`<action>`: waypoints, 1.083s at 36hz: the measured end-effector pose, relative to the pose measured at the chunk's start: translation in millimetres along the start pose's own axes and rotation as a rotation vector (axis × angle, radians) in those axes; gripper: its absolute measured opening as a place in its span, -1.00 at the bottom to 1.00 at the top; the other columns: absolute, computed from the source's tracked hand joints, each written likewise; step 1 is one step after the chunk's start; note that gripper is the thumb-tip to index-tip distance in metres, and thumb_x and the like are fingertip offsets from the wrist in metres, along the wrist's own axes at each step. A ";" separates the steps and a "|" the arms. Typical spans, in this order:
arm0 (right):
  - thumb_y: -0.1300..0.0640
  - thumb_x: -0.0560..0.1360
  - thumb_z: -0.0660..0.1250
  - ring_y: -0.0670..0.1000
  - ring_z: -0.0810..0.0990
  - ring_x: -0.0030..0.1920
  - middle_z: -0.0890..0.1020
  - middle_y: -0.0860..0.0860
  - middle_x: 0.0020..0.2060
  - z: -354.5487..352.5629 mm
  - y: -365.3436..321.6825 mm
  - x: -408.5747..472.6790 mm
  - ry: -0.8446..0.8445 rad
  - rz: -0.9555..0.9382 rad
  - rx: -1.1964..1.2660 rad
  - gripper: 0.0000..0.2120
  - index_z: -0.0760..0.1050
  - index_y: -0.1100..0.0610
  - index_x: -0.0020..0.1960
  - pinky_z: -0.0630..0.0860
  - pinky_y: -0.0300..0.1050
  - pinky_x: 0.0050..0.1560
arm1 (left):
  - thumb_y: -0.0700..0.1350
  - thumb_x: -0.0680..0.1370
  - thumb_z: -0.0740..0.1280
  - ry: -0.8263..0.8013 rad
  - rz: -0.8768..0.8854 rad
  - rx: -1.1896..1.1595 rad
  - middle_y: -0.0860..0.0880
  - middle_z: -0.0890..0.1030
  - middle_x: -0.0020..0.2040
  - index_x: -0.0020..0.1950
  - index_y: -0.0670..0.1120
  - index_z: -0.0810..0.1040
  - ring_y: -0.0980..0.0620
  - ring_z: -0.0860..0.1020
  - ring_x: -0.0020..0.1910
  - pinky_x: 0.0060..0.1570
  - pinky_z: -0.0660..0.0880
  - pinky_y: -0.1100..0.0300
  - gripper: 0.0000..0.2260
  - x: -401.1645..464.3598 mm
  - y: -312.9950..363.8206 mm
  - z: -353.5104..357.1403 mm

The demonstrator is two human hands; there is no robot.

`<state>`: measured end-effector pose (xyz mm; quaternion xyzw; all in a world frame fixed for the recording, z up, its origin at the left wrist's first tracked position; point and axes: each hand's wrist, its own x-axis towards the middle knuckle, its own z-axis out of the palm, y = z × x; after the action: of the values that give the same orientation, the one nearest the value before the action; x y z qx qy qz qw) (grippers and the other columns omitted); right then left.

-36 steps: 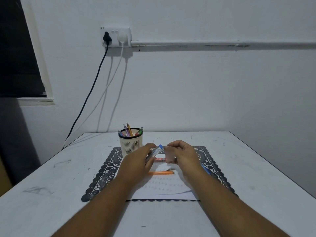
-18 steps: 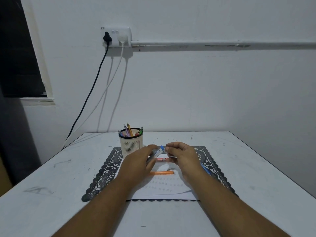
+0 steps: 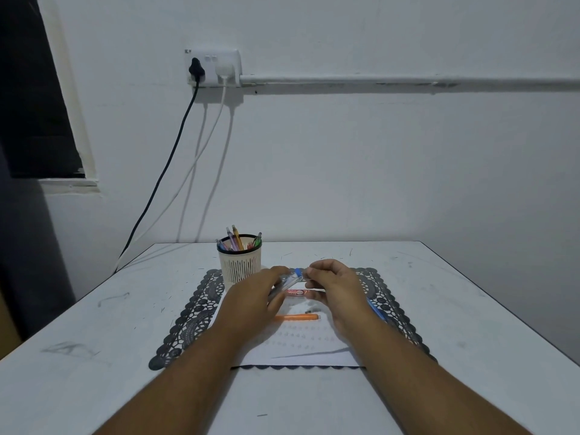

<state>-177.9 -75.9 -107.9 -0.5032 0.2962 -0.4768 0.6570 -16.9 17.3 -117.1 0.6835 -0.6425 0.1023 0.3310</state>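
Now, my left hand: curled round the clear pen, held tilted above the paper.
My right hand: fingertips pinching the pen's blue cap.
Below: orange pen lying on the paper.
Behind: pen cup, near my left hand.

Above the sheet of paper on the tabletop, the left grip holds a clear pen slantwise; the right grip pinches its blue end. An orange pen lies beneath.
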 end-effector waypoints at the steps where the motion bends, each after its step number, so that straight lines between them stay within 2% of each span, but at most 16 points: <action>1: 0.33 0.52 0.48 0.06 0.67 -0.17 0.74 0.19 -0.10 0.2 0.1 -0.1 -0.001 0.000 0.000 -0.90 0.65 0.23 0.02 0.63 -0.09 -0.19 | -0.03 0.61 0.34 0.005 -0.001 0.000 0.17 0.63 0.10 0.39 0.19 0.47 0.18 0.53 0.00 -0.15 0.36 0.31 -0.65 0.1 0.0 0.3; 3: 0.34 0.50 0.50 0.06 0.68 -0.16 0.73 0.17 -0.11 0.4 0.1 0.1 -0.008 0.000 0.000 -0.87 0.65 0.23 0.03 0.63 -0.10 -0.17 | -0.03 0.61 0.34 0.009 0.000 0.000 0.17 0.63 0.10 0.39 0.18 0.47 0.19 0.51 -0.02 -0.17 0.33 0.35 -0.65 0.0 0.4 1.0; 7: 0.34 0.51 0.48 0.03 0.68 -0.17 0.75 0.12 -0.15 0.5 -0.1 -0.9 -0.036 0.001 -0.009 -0.88 0.69 0.21 0.03 0.63 -0.11 -0.14 | -0.03 0.62 0.34 0.012 -0.001 -0.001 0.16 0.63 0.11 0.41 0.18 0.47 0.18 0.50 -0.01 -0.12 0.39 0.29 -0.64 0.0 -0.5 1.8; 12: 0.34 0.52 0.48 0.04 0.65 -0.18 0.74 0.16 -0.13 0.2 -0.5 -2.5 -0.071 0.019 0.021 -0.91 0.73 0.21 -0.04 0.65 0.02 0.03 | -0.05 0.61 0.34 0.005 0.030 -0.032 0.20 0.62 0.07 0.41 0.20 0.50 0.18 0.53 -0.03 -0.09 0.46 0.25 -0.63 0.1 -0.8 2.1; 16: 0.29 0.52 0.49 0.06 0.62 -0.14 0.72 0.20 -0.11 1.1 1.0 -4.4 -0.092 0.030 0.022 -0.93 0.75 0.19 -0.06 0.63 -0.04 -0.01 | -0.02 0.57 0.38 -0.001 0.053 -0.010 0.22 0.62 -0.02 0.37 0.21 0.53 0.17 0.52 -0.10 -0.11 0.48 0.20 -0.63 0.3 -2.9 3.2; 19: 0.29 0.53 0.48 0.07 0.61 -0.15 0.71 0.24 -0.11 2.6 1.4 -4.8 -0.101 0.028 0.020 -0.94 0.74 0.21 -0.05 0.62 -0.03 -0.05 | -0.01 0.55 0.40 -0.003 0.040 -0.012 0.23 0.63 0.00 0.37 0.22 0.53 0.19 0.53 -0.11 -0.10 0.52 0.18 -0.61 0.7 -3.3 4.2; 24: 0.28 0.53 0.49 0.04 0.61 -0.21 0.71 0.19 -0.14 3.2 1.4 -4.9 -0.098 0.018 -0.001 -0.95 0.72 0.21 -0.02 0.59 -0.08 -0.18 | 0.02 0.53 0.43 -0.004 0.008 -0.028 0.24 0.63 0.04 0.39 0.23 0.50 0.21 0.58 -0.12 -0.11 0.58 0.21 -0.57 -0.8 -2.2 6.9; 28: 0.28 0.55 0.46 0.06 0.65 -0.19 0.73 0.23 -0.05 3.7 0.0 -5.0 -0.078 -0.001 0.015 -0.93 0.68 0.22 0.03 0.61 -0.04 -0.16 | 0.00 0.53 0.43 -0.010 0.014 -0.044 0.22 0.64 0.08 0.38 0.20 0.51 0.22 0.59 -0.10 -0.08 0.60 0.18 -0.59 0.7 -2.7 7.3; 32: 0.24 0.59 0.43 0.09 0.66 -0.16 0.75 0.18 -0.05 2.9 -0.8 -4.7 -0.057 -0.020 0.023 -0.93 0.65 0.19 0.06 0.57 0.08 -0.08 | -0.02 0.55 0.42 -0.004 0.012 -0.054 0.23 0.64 0.08 0.36 0.20 0.52 0.22 0.59 -0.10 -0.08 0.60 0.16 -0.61 1.1 -2.7 6.2; 39: 0.28 0.64 0.34 0.08 0.67 -0.16 0.72 0.15 -0.12 2.5 -1.6 0.0 0.020 -0.061 0.084 -0.87 0.64 0.18 0.13 0.67 0.03 -0.14 | -0.03 0.58 0.41 0.010 -0.013 -0.065 0.22 0.61 0.11 0.39 0.19 0.50 0.20 0.57 -0.06 -0.07 0.54 0.24 -0.61 -0.3 -0.6 5.9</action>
<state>-176.2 -75.0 -105.6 -0.4794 0.2670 -0.5137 0.6596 -18.1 14.0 -121.9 0.6761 -0.6393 0.0824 0.3568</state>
